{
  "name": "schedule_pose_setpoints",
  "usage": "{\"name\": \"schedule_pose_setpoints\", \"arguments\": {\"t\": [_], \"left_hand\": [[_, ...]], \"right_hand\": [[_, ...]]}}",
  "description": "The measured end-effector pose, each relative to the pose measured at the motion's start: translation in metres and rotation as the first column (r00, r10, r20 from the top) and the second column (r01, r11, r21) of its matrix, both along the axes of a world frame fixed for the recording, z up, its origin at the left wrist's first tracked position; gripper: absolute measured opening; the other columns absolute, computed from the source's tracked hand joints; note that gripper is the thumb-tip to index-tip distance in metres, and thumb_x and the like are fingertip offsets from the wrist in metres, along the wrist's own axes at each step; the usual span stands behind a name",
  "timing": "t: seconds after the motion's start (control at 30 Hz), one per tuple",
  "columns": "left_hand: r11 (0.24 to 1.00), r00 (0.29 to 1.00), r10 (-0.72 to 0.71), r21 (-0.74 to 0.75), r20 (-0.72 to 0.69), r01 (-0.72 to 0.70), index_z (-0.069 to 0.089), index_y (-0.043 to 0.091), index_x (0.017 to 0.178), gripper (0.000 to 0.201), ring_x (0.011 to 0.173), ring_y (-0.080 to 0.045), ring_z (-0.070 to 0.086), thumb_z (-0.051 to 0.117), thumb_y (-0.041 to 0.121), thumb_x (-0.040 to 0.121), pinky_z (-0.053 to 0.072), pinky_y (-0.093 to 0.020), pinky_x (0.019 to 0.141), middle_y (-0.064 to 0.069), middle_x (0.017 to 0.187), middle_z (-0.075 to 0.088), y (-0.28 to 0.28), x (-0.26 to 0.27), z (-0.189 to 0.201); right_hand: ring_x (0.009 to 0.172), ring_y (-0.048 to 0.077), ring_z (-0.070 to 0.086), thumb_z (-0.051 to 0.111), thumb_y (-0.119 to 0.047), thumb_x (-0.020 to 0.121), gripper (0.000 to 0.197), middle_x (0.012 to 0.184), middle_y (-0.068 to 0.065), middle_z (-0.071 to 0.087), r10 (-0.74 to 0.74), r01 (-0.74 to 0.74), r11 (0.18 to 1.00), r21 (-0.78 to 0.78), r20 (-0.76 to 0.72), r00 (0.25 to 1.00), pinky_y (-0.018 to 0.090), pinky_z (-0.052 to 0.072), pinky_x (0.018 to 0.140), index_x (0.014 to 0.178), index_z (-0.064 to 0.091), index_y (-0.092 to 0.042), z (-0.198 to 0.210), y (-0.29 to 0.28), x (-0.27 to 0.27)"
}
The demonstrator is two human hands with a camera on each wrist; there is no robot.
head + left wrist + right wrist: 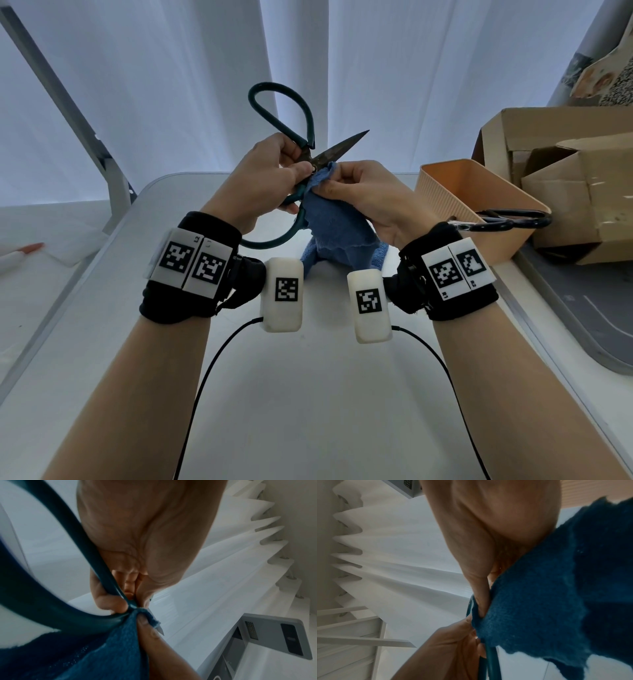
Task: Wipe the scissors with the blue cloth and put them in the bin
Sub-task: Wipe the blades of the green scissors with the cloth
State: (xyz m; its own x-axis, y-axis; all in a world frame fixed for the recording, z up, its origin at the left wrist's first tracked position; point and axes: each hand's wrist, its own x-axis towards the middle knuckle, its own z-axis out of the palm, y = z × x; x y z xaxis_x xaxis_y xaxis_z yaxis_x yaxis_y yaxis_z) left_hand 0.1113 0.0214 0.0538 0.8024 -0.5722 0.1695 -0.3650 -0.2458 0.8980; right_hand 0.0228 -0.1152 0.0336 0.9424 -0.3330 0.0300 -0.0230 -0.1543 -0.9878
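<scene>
Head view: left hand grips scissors at pivot, blades open, well left of bin. Right hand pinches blue cloth against lower blade, seemingly. Risks: fingertip meeting edge through cloth; blades snapping shut.

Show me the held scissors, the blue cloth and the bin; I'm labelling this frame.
scissors (339, 148): head view, on the bare blade.
blue cloth (337, 226): head view, on the hanging fold under the right hand.
bin (445, 202): head view, on its ribbed near wall.
</scene>
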Motion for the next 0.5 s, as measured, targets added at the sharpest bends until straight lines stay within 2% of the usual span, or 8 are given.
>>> {"name": "schedule_pose_setpoints", "arguments": {"t": [0.07,0.1,0.2,0.3,0.37,0.43,0.5], "left_hand": [[1.000,1.000,-0.005,-0.003,-0.014,0.005,0.056,0.010,0.108,0.010,0.072,-0.014,0.061,0.058,0.014,0.099,0.051,-0.021,0.049,-0.010,0.103,0.058,0.0005,0.0003,0.0007],[1.000,1.000,-0.006,0.000,-0.015,0.006,0.056,0.010,0.108,0.010,0.071,-0.013,0.060,0.058,0.013,0.099,0.051,-0.021,0.049,-0.009,0.101,0.058,0.0005,0.0001,0.0008],[1.000,1.000,-0.005,0.014,0.005,0.005,0.055,0.011,0.105,0.008,0.067,-0.010,0.060,0.059,0.013,0.098,0.052,-0.021,0.048,-0.004,0.096,0.057,-0.0007,-0.0012,-0.0009],[1.000,1.000,-0.002,0.024,0.016,0.002,0.055,0.010,0.106,0.009,0.064,-0.008,0.061,0.059,0.012,0.098,0.052,-0.021,0.048,-0.003,0.095,0.057,-0.0017,-0.0013,-0.0026],[1.000,1.000,-0.003,0.016,0.007,0.003,0.055,0.010,0.106,0.009,0.066,-0.010,0.061,0.059,0.012,0.098,0.052,-0.021,0.048,-0.004,0.097,0.057,-0.0016,-0.0011,-0.0023],[1.000,1.000,-0.011,0.003,-0.014,0.011,0.056,0.010,0.107,0.009,0.069,-0.012,0.060,0.058,0.013,0.099,0.051,-0.021,0.049,-0.008,0.100,0.058,-0.0013,-0.0009,-0.0012],[1.000,1.000,-0.012,0.000,-0.022,0.012,0.056,0.010,0.107,0.009,0.070,-0.012,0.060,0.058,0.014,0.099,0.051,-0.021,0.049,-0.008,0.101,0.058,-0.0009,-0.0010,-0.0005]], "right_hand": [[0.085,0.021,0.068,0.071,-0.016,0.090,0.035,0.104,0.025,0.071,-0.012,0.012,1.000,0.016,0.000,1.000,0.037,0.059,0.082,0.109,0.063,0.013,-0.0003,0.0003,0.0003],[0.084,0.021,0.068,0.070,-0.015,0.091,0.033,0.103,0.024,0.071,-0.008,0.008,1.000,0.018,-0.004,1.000,0.037,0.059,0.081,0.109,0.064,0.012,-0.0001,0.0000,0.0005],[0.090,0.017,0.069,0.062,-0.010,0.096,0.016,0.106,0.016,0.074,0.013,-0.013,1.000,-0.027,-0.016,1.000,0.030,0.058,0.081,0.105,0.073,-0.003,0.0006,-0.0026,-0.0001],[0.096,0.019,0.069,0.059,-0.009,0.097,0.015,0.105,0.013,0.075,0.032,-0.033,0.998,-0.046,-0.024,0.999,0.032,0.057,0.086,0.101,0.073,-0.011,-0.0001,-0.0057,-0.0006],[0.092,0.018,0.069,0.066,-0.012,0.094,0.009,0.101,0.014,0.075,0.023,-0.023,0.999,-0.041,-0.018,1.000,0.031,0.058,0.084,0.096,0.073,-0.007,0.0001,-0.0050,-0.0013],[0.087,0.019,0.068,0.073,-0.016,0.089,0.018,0.099,0.020,0.073,0.007,-0.007,1.000,-0.029,0.004,1.000,0.034,0.058,0.084,0.091,0.070,0.001,-0.0006,-0.0035,-0.0007],[0.084,0.019,0.068,0.074,-0.017,0.088,0.018,0.095,0.018,0.072,0.007,-0.007,1.000,-0.002,0.009,1.000,0.033,0.058,0.082,0.090,0.069,0.001,-0.0004,-0.0019,-0.0008]]}}
